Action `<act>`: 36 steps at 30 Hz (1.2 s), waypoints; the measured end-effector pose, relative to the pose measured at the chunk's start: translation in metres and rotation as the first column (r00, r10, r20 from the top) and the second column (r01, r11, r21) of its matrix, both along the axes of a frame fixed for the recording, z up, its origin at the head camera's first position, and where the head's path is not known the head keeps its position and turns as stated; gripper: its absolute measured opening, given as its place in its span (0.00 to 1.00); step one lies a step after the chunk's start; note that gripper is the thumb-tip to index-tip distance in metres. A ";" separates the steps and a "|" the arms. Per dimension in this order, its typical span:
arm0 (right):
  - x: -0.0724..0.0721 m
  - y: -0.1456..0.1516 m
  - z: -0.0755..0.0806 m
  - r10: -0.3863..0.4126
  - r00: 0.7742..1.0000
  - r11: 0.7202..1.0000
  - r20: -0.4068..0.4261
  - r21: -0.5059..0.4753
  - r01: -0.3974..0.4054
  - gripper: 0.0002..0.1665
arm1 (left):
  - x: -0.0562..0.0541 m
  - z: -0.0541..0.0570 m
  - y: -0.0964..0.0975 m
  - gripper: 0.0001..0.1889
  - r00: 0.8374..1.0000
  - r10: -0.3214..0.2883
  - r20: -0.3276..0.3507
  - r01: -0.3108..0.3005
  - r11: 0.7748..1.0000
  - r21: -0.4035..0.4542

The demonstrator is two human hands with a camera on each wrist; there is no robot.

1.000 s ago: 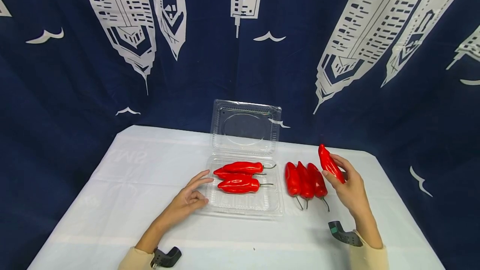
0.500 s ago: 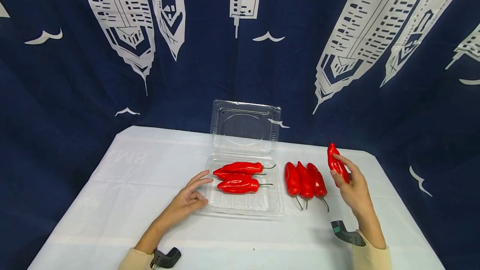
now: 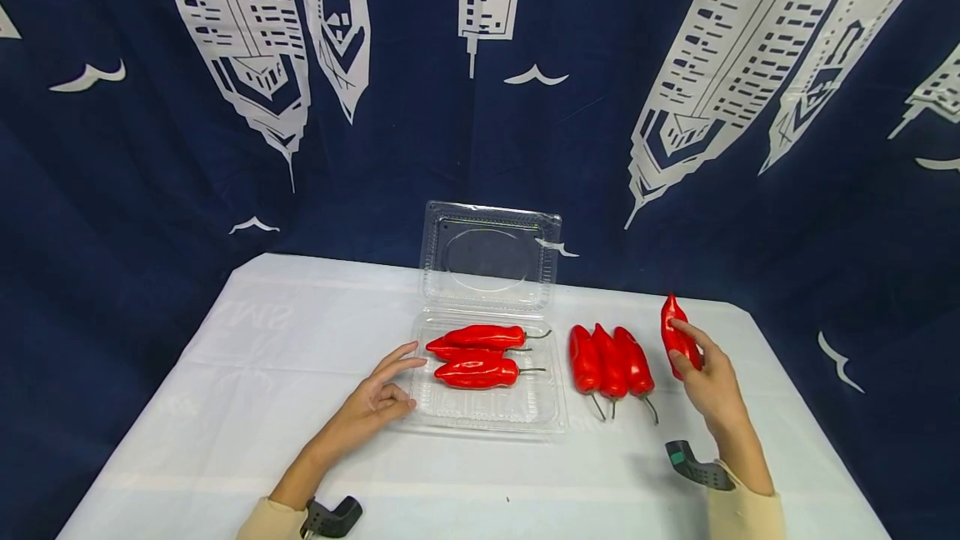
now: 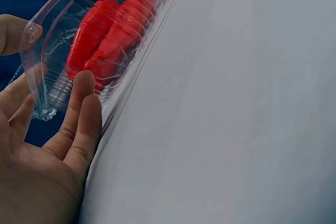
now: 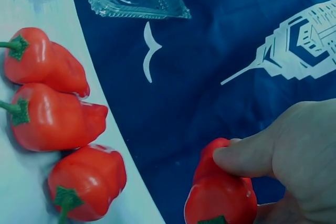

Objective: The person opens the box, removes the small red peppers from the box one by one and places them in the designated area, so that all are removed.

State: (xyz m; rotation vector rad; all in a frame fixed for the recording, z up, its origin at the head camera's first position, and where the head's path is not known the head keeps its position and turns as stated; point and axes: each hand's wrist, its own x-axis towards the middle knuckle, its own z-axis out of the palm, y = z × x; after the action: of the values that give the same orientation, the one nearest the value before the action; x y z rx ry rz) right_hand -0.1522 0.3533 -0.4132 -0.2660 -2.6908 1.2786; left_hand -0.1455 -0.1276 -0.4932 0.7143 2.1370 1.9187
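My left hand (image 3: 367, 402) rests at the left side of a clear plastic clamshell container (image 3: 491, 419), whose lid stands up behind. In the left wrist view, two fingers (image 4: 86, 124) touch the outer wall and another digit lies at the rim. Three red peppers (image 3: 477, 371) lie sideways in the container. My right hand (image 3: 712, 377) pinches another red pepper (image 3: 670, 336) between thumb and fingers, its tip pointing away. The right wrist view shows the thumb on this held pepper (image 5: 218, 195); part of its far side is hidden.
Between container and right hand, three more red peppers (image 3: 612, 365) lie side by side on the white table (image 3: 337, 307), stems towards me. A dark blue cloth (image 3: 420, 140) with white building prints hangs behind the table's back edge.
My right hand has moved to the right with its pepper and lowered slightly, and the pepper has turned more upright in the view. The left hand, container and other peppers stay put.
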 end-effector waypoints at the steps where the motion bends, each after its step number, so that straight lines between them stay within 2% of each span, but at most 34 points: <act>1: -0.001 0.001 -0.001 0.000 1.000 1.000 0.020 -0.003 0.000 0.34 | 0.000 0.000 0.000 0.30 1.000 -0.001 -0.002 0.001 1.000 0.001; 6: -0.005 0.003 -0.009 -0.001 0.994 1.000 0.109 0.010 0.000 0.34 | 0.000 -0.001 0.000 0.30 1.000 0.000 -0.004 0.000 1.000 -0.001; 16: -0.008 0.005 -0.018 -0.013 0.981 0.999 0.192 -0.026 0.019 0.34 | 0.001 0.001 0.000 0.30 1.000 0.001 0.002 -0.001 1.000 0.003; 27: -0.013 0.009 -0.033 0.006 0.971 0.999 0.238 -0.051 0.007 0.37 | 0.000 0.000 0.001 0.30 1.000 0.002 -0.006 -0.002 1.000 -0.002; 36: -0.014 0.007 -0.038 0.002 0.966 0.998 0.259 -0.065 0.016 0.36 | 0.001 0.001 0.001 0.31 1.000 0.001 -0.007 -0.001 1.000 -0.002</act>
State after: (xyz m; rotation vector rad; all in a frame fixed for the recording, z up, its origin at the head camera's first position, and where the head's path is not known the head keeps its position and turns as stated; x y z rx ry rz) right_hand -0.1661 0.3606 -0.4515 -0.4830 -2.8585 1.4244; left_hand -0.1444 -0.1269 -0.4920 0.7200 2.1434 1.9175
